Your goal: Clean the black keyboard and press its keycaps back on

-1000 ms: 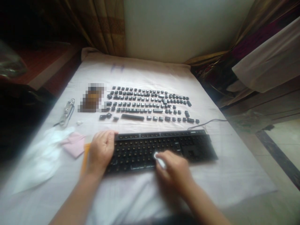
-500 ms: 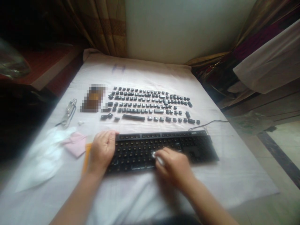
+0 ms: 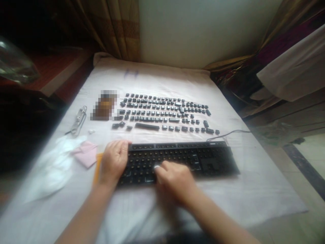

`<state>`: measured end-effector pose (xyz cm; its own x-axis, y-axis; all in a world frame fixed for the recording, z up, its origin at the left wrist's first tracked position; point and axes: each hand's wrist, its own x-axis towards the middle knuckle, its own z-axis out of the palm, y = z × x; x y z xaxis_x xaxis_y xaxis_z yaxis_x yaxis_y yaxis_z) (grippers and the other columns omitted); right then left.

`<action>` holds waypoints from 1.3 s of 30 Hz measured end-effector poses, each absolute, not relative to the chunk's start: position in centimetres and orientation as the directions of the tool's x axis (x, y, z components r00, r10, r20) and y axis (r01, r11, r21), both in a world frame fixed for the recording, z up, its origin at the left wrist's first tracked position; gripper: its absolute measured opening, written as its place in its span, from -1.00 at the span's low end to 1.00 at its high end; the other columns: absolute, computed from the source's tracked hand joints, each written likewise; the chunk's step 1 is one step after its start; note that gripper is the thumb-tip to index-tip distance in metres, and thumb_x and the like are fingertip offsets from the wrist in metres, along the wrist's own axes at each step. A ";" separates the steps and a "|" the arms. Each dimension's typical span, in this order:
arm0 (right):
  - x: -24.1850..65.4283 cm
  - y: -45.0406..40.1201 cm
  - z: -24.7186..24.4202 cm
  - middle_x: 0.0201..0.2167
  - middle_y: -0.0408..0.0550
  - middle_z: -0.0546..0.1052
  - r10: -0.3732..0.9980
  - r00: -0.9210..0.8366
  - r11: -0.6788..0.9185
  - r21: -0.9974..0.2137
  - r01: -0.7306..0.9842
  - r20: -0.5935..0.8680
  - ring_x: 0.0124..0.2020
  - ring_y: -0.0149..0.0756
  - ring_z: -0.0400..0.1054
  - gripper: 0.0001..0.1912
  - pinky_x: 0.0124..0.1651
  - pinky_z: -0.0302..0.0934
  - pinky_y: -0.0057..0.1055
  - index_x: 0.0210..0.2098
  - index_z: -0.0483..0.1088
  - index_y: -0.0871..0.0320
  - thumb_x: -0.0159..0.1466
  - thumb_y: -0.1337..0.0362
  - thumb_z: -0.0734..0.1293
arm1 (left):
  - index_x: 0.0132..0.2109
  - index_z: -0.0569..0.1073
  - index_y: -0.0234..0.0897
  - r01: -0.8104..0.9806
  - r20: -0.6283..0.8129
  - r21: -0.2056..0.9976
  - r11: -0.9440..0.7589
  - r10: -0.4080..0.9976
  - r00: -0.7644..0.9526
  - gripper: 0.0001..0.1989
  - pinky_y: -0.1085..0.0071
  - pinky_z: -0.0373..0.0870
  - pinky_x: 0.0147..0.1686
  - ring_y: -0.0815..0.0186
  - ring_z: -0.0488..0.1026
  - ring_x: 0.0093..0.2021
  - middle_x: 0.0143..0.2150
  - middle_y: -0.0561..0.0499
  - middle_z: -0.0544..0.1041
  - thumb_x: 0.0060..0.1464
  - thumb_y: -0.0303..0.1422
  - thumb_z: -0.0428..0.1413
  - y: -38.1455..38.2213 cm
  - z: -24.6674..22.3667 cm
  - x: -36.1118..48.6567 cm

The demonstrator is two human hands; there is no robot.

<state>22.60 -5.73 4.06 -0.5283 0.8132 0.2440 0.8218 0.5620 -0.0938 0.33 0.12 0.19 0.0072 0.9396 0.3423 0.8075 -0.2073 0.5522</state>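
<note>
A black keyboard point(image 3: 215, 162) with its keycaps off lies on the pale cloth, small key posts showing in rows. Wrapped round its left end is my left hand point(image 3: 115, 162). My right hand point(image 3: 174, 179) is closed in a pinch over the lower middle of the keyboard, with a small white piece point(image 3: 156, 167) at the fingertips; most of that piece is hidden. Beyond the keyboard, loose black keycaps point(image 3: 157, 108) are laid out in rows, with a long spacebar point(image 3: 147, 126) in the nearest row.
Left of the keycaps are a pixelated brown item point(image 3: 104, 106) and eyeglasses point(image 3: 79, 120). Nearer lie a pink folded cloth point(image 3: 86, 154), white fabric point(image 3: 50, 173) and an orange item point(image 3: 98, 166) beside my left hand. A cable point(image 3: 228, 133) runs off right.
My right hand has moved left across the keyboard with the white piece. My left hand still holds the keyboard's left end. The whole view has shifted slightly.
</note>
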 end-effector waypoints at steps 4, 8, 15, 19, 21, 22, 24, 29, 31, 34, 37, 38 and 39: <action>22.9 -5.7 4.6 -0.56 -0.13 0.43 0.715 -0.689 0.697 -0.038 0.716 0.118 -0.56 -0.40 0.21 -0.83 -0.48 -0.22 -0.35 -0.48 0.39 0.13 0.20 0.46 0.32 | -0.21 0.54 -0.25 0.808 0.358 0.545 -0.225 0.934 0.019 -0.58 0.26 0.37 0.00 0.15 0.50 -0.11 -0.21 -0.07 0.62 0.36 -0.23 -0.18 0.1 0.0 0.2; 23.4 -5.7 4.3 -0.56 -0.15 0.43 0.743 -0.661 0.670 -0.118 0.733 0.108 -0.56 -0.40 0.19 -0.86 -0.48 -0.21 -0.36 -0.49 0.41 0.11 0.17 0.43 0.32 | -0.20 0.55 -0.26 0.807 0.358 0.546 -0.226 0.934 0.020 -0.57 0.25 0.37 -0.01 0.14 0.49 -0.11 -0.21 -0.08 0.61 0.36 -0.22 -0.18 0.1 0.0 0.2; 25.1 -6.7 4.2 -0.52 -0.17 0.48 0.874 -0.475 0.485 -0.236 0.842 0.102 -0.55 -0.42 0.27 -0.86 -0.46 -0.10 -0.41 -0.44 0.47 0.08 0.10 0.41 0.29 | -0.20 0.55 -0.24 0.800 0.355 0.555 -0.228 0.935 0.020 -0.57 0.23 0.37 -0.01 0.13 0.49 -0.11 -0.22 -0.07 0.61 0.36 -0.21 -0.18 0.0 0.2 0.3; 26.9 -7.3 4.5 -0.47 -0.15 0.53 0.914 -0.404 0.400 -0.243 0.884 0.036 -0.50 -0.39 0.36 -0.83 -0.44 -0.02 -0.46 -0.36 0.52 0.07 0.14 0.39 0.29 | -0.20 0.55 -0.23 0.803 0.354 0.551 -0.226 0.935 0.021 -0.57 0.23 0.37 -0.01 0.13 0.49 -0.11 -0.22 -0.07 0.61 0.36 -0.21 -0.18 0.0 0.2 0.3; 27.6 -7.5 4.5 -0.45 -0.13 0.55 0.921 -0.390 0.384 -0.237 0.892 0.025 -0.48 -0.38 0.39 -0.83 -0.43 0.01 -0.47 -0.33 0.53 0.07 0.16 0.38 0.29 | -0.19 0.55 -0.23 0.804 0.346 0.551 -0.224 0.938 0.023 -0.58 0.23 0.38 -0.01 0.13 0.49 -0.11 -0.22 -0.06 0.61 0.36 -0.21 -0.18 0.1 0.3 0.3; 27.8 -7.6 4.4 -0.44 -0.13 0.55 0.922 -0.387 0.381 -0.237 0.894 0.021 -0.47 -0.37 0.40 -0.82 -0.42 0.03 -0.47 -0.32 0.54 0.07 0.17 0.38 0.29 | -0.19 0.54 -0.22 0.803 0.344 0.552 -0.223 0.939 0.024 -0.58 0.23 0.38 -0.01 0.13 0.49 -0.11 -0.21 -0.06 0.61 0.36 -0.21 -0.18 0.1 0.3 0.3; 28.1 -7.7 4.4 -0.43 -0.12 0.57 0.925 -0.381 0.373 -0.239 0.896 0.017 -0.46 -0.37 0.42 -0.82 -0.41 0.06 -0.49 -0.31 0.54 0.07 0.18 0.37 0.30 | -0.19 0.54 -0.21 0.803 0.340 0.554 -0.220 0.940 0.023 -0.57 0.23 0.38 -0.01 0.13 0.49 -0.11 -0.21 -0.06 0.61 0.36 -0.20 -0.19 0.1 0.3 0.3; 28.4 -7.8 4.6 -0.40 -0.11 0.59 0.931 -0.364 0.355 -0.241 0.903 0.007 -0.44 -0.36 0.46 -0.81 -0.40 0.12 -0.51 -0.27 0.55 0.05 0.18 0.37 0.31 | -0.21 0.54 -0.22 0.802 0.347 0.554 -0.223 0.938 0.021 -0.57 0.23 0.37 -0.02 0.13 0.49 -0.12 -0.22 -0.06 0.61 0.36 -0.20 -0.18 0.0 0.2 0.3; 28.6 -7.8 4.7 -0.39 -0.11 0.60 0.931 -0.365 0.358 -0.247 0.900 0.019 -0.44 -0.35 0.47 -0.82 -0.41 0.14 -0.50 -0.27 0.54 0.05 0.18 0.36 0.32 | -0.21 0.55 -0.22 0.802 0.347 0.554 -0.223 0.938 0.021 -0.57 0.23 0.37 -0.02 0.13 0.49 -0.12 -0.22 -0.06 0.62 0.36 -0.20 -0.19 0.1 0.2 0.3; 28.8 -7.7 5.0 -0.40 -0.09 0.60 0.929 -0.363 0.367 -0.300 0.881 0.073 -0.43 -0.33 0.49 -0.84 -0.40 0.20 -0.49 -0.29 0.53 0.09 0.21 0.37 0.30 | -0.21 0.54 -0.22 0.800 0.337 0.558 -0.221 0.941 0.025 -0.57 0.23 0.37 0.00 0.13 0.49 -0.11 -0.21 -0.06 0.62 0.35 -0.20 -0.19 0.1 0.3 0.3; 28.3 -7.5 5.3 -0.42 -0.09 0.60 0.917 -0.353 0.398 -0.435 0.808 0.184 -0.43 -0.33 0.51 -0.85 -0.38 0.26 -0.48 -0.29 0.50 0.13 0.25 0.39 0.27 | -0.20 0.54 -0.23 0.800 0.330 0.561 -0.214 0.944 0.022 -0.56 0.23 0.36 0.01 0.14 0.49 -0.11 -0.21 -0.07 0.61 0.36 -0.20 -0.20 0.0 0.4 0.4; 28.1 -7.4 5.4 -0.41 -0.09 0.60 0.914 -0.339 0.406 -0.494 0.769 0.224 -0.42 -0.34 0.51 -0.85 -0.36 0.29 -0.49 -0.28 0.49 0.13 0.26 0.39 0.27 | -0.20 0.54 -0.23 0.800 0.328 0.562 -0.210 0.945 0.018 -0.56 0.23 0.36 0.01 0.14 0.48 -0.10 -0.21 -0.07 0.61 0.36 -0.20 -0.20 0.0 0.4 0.4; 27.8 -7.3 5.5 -0.39 -0.08 0.61 0.914 -0.315 0.406 -0.552 0.729 0.257 -0.40 -0.35 0.52 -0.86 -0.33 0.31 -0.49 -0.26 0.49 0.13 0.28 0.38 0.27 | -0.20 0.54 -0.22 0.800 0.325 0.564 -0.205 0.946 0.013 -0.56 0.23 0.36 0.01 0.14 0.48 -0.10 -0.20 -0.07 0.61 0.36 -0.20 -0.20 0.0 0.4 0.4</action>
